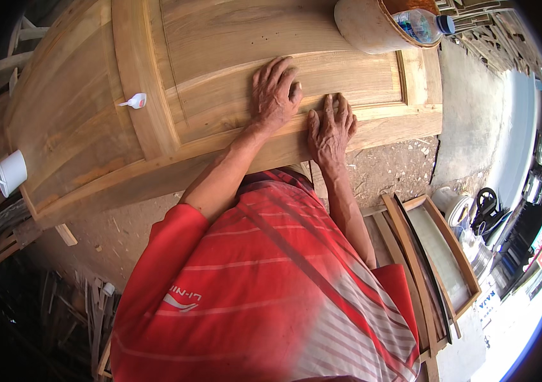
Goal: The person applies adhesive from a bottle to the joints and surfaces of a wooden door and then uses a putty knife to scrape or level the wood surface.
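A large panelled wooden door [232, 38] lies flat in front of me, light brown with raised frame rails. My left hand [274, 95] rests palm down on its recessed panel, fingers apart and slightly bent, thumb out to the right. To its right, my right hand [331, 130] lies over the near rail with its fingers stretched forward. Neither hand shows anything held, though what lies under the palms is hidden. A small white glue bottle with a pointed nozzle [136, 100] lies on an upright rail to the left.
A whitish bucket [363, 28] holding a plastic water bottle [420, 25] stands at the door's far right. A white tub [11, 173] is at the left end. Wooden frames [446, 248] lie at the lower right. Shavings litter the dirt floor [404, 169]; scrap wood [92, 312] lies lower left.
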A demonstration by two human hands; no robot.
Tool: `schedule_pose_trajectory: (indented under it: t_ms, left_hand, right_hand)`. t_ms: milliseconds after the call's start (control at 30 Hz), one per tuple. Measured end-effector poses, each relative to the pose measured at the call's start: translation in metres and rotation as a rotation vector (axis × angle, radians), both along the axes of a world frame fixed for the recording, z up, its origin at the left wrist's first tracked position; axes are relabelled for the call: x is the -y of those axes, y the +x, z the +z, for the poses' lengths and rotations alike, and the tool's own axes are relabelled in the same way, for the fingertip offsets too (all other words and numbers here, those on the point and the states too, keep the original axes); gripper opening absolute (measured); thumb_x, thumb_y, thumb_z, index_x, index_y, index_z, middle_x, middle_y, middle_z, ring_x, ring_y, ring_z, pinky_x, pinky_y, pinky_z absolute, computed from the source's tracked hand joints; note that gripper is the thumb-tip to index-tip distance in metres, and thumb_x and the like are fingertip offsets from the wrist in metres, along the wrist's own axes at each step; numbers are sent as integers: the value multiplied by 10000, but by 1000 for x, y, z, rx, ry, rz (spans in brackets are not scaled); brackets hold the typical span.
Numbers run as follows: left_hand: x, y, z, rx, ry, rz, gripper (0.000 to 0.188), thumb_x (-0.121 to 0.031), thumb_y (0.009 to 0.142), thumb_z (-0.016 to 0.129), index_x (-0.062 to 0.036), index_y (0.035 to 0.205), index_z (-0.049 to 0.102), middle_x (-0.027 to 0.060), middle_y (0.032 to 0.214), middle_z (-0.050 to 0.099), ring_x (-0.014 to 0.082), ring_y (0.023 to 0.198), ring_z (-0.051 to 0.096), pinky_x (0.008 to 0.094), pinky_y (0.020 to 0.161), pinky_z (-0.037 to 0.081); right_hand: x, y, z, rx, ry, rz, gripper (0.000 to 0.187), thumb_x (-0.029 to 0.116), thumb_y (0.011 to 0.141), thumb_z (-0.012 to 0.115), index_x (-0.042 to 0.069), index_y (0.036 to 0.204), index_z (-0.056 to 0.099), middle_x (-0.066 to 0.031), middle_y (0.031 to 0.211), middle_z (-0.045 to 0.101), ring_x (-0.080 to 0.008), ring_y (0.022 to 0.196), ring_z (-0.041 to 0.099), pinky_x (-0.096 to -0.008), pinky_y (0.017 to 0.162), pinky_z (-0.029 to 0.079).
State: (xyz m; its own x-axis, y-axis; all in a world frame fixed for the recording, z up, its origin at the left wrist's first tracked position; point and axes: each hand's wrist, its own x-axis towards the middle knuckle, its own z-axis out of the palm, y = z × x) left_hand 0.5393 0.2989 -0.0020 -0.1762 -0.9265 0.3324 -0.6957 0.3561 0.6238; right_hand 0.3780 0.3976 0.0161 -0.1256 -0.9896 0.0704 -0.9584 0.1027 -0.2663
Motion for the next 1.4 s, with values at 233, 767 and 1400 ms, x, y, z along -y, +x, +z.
schedule_pose_trajectory:
  t_ms: [233,767,1400]
  left_hand:
    - [-4,1,2,-9,-4,-3,421,-172,888,713,-45,1282,638,127,1474,564,336,1393,504,524,1140,368]
    - [1,8,10,4,56,24,355,-143,863,708,-49,1202,654,120,1434,572,313,1345,538,496,1111,413]
    - [-3,12,2,-63,57,57,360,-251,909,682,-31,1194,681,138,1425,591,302,1388,508,486,1179,369]
  right_hand:
    - [20,-19,18,334,-243,-39,252,60,970,709,35,1217,667,-198,1287,655,-371,1197,638,-472,994,512]
    - [376,52,36,480,-303,-27,693,254,928,695,-99,1460,428,-399,1306,554,-550,1217,528,-551,1069,429]
    - [489,22,-69,104,-132,-155,495,442,836,695,28,1106,724,-218,996,736,-400,971,701,-538,857,517]
